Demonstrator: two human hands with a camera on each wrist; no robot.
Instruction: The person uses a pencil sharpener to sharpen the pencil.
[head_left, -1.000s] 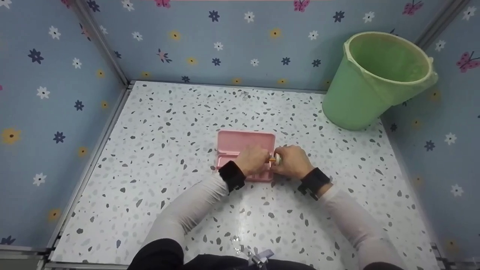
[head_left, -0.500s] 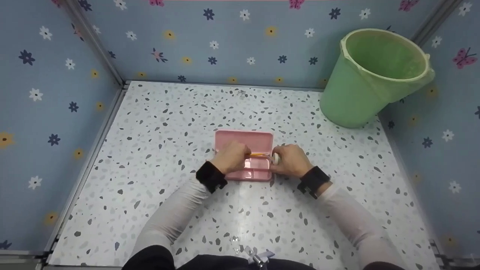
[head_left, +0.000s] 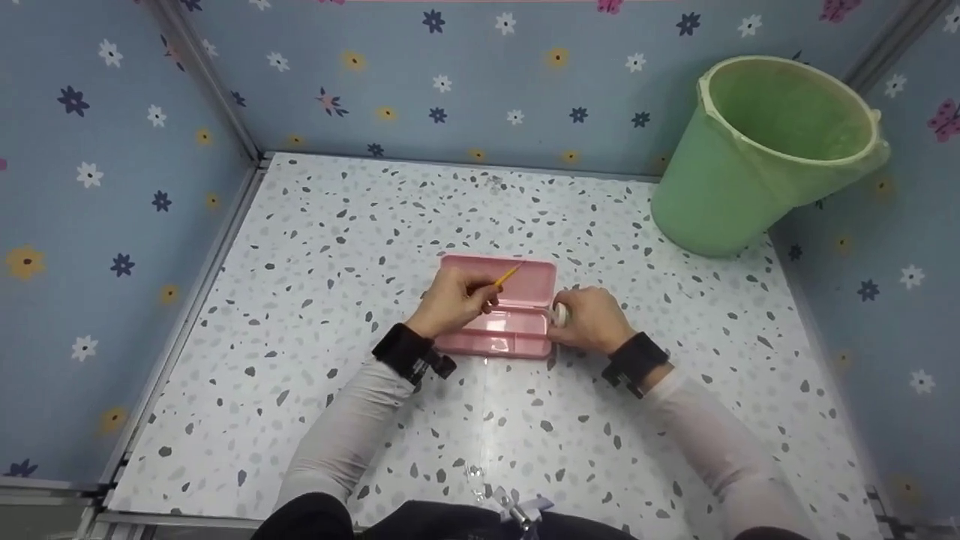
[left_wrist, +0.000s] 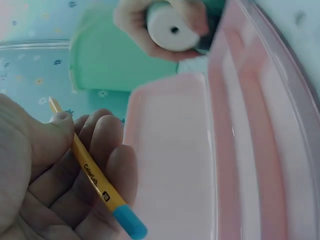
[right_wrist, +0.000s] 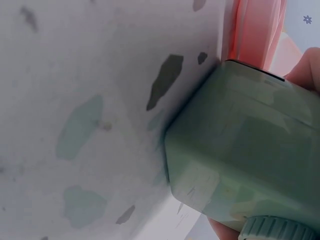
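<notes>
My left hand (head_left: 448,304) pinches a yellow pencil (left_wrist: 92,172) with a blue end between thumb and fingers. In the left wrist view its sharpened tip points away from the palm, past the thumb. My right hand (head_left: 598,321) grips a green pencil sharpener (right_wrist: 240,140) on the table, beside the right end of the pink pencil case. The sharpener's white round face (left_wrist: 167,31) with its dark hole is turned toward the left hand. A ridged green knob (right_wrist: 277,229) shows on it in the right wrist view. The pencil case (head_left: 536,285) lies open, with the left hand over its left part.
A tall green bucket (head_left: 720,172) stands in the back right corner of the speckled white table (head_left: 360,217). Blue flowered panels (head_left: 480,82) wall the back and both sides. Thin dividers (head_left: 516,341) split the pencil case's tray into compartments.
The left hand has drawn the pencil leftward, away from the sharpener, and turned it so the tip slants up to the right. The right hand holds the sharpener in the same place.
</notes>
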